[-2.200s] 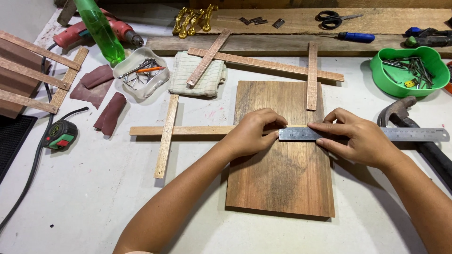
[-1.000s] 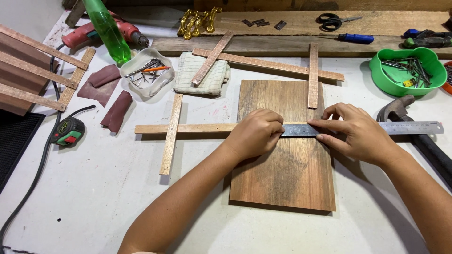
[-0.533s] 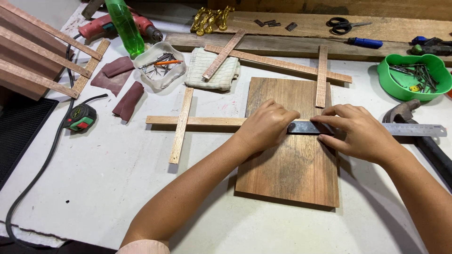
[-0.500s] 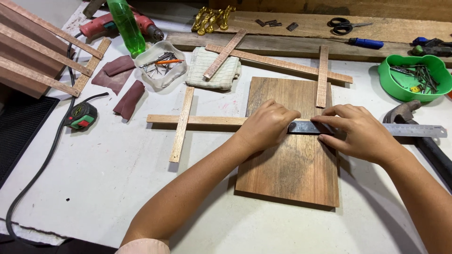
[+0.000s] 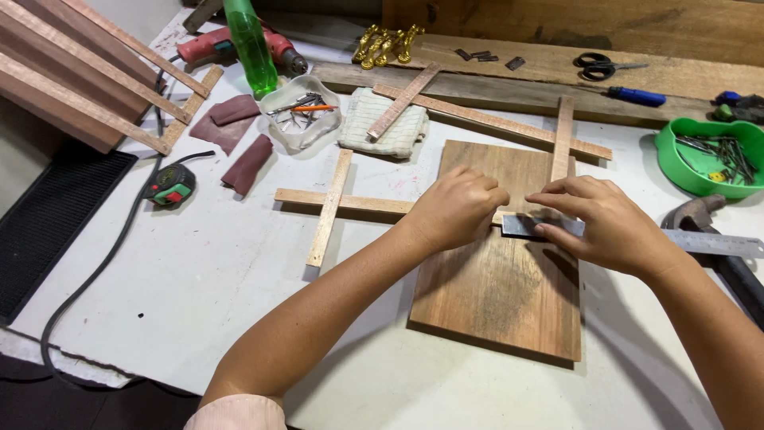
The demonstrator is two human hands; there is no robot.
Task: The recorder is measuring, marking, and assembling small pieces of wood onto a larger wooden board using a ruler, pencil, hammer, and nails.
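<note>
A rectangular wooden board [image 5: 501, 295] lies flat on the white table. Across its upper part runs a thin wood strip [image 5: 342, 202], with a steel ruler [image 5: 708, 243] lying over the board to the right. My left hand [image 5: 455, 209] is curled into a fist on the strip at the ruler's left end; whether it grips a pencil is hidden. My right hand [image 5: 605, 224] presses the ruler down with spread fingers.
Loose wood strips [image 5: 328, 209] lie around the board. A folded cloth [image 5: 380, 123], a clear tub of nails [image 5: 301, 119], sandpaper pieces [image 5: 247, 163], a tape measure [image 5: 171, 185] and a cable lie left. At right are a green bowl [image 5: 676, 163] and a hammer [image 5: 700, 213].
The view has tilted and shifted left. Both hands stay on the strip and ruler over the board, with only slight finger movement.
</note>
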